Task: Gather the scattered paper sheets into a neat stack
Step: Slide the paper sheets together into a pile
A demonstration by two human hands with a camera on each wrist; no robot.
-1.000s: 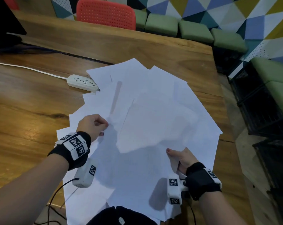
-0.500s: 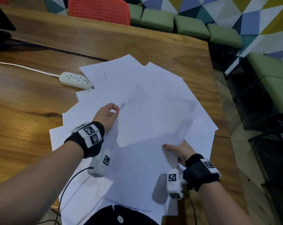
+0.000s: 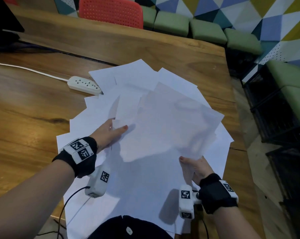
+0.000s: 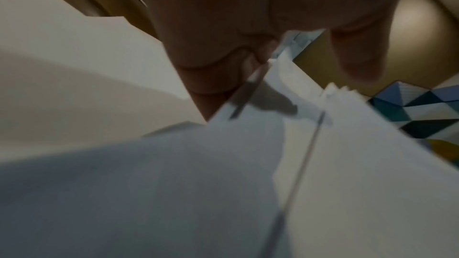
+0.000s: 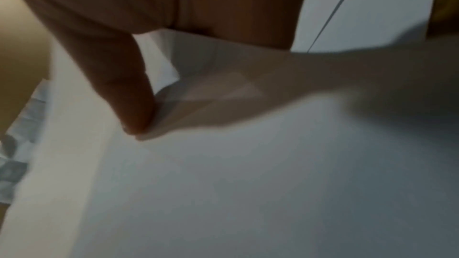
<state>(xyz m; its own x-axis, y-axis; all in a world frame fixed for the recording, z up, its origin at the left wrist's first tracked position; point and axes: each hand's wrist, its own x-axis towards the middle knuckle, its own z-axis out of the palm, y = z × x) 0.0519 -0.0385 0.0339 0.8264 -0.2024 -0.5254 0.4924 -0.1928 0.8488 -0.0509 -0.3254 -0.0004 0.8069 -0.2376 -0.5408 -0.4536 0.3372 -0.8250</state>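
Observation:
Several white paper sheets (image 3: 163,126) lie fanned over the wooden table (image 3: 25,109). A loose bundle of them is lifted off the spread at the centre. My left hand (image 3: 109,133) is at the bundle's left edge, thumb on top and fingers hidden beneath the sheets. The left wrist view shows those fingers (image 4: 218,62) tucked under a paper edge (image 4: 285,77). My right hand (image 3: 195,167) pinches the bundle's near right corner, thumb on top. In the right wrist view the thumb (image 5: 129,95) presses down on the paper (image 5: 248,183).
A white power strip (image 3: 84,84) with its cable (image 3: 25,69) touches the far left of the spread. A red chair (image 3: 111,12) and green cushions (image 3: 171,23) stand beyond the table. Black crates (image 3: 275,109) sit off the right table edge.
My left hand went from a fist on the left sheets rightward and forward, opening and slipping under the bundle's left edge. The right hand kept its hold on the near corner.

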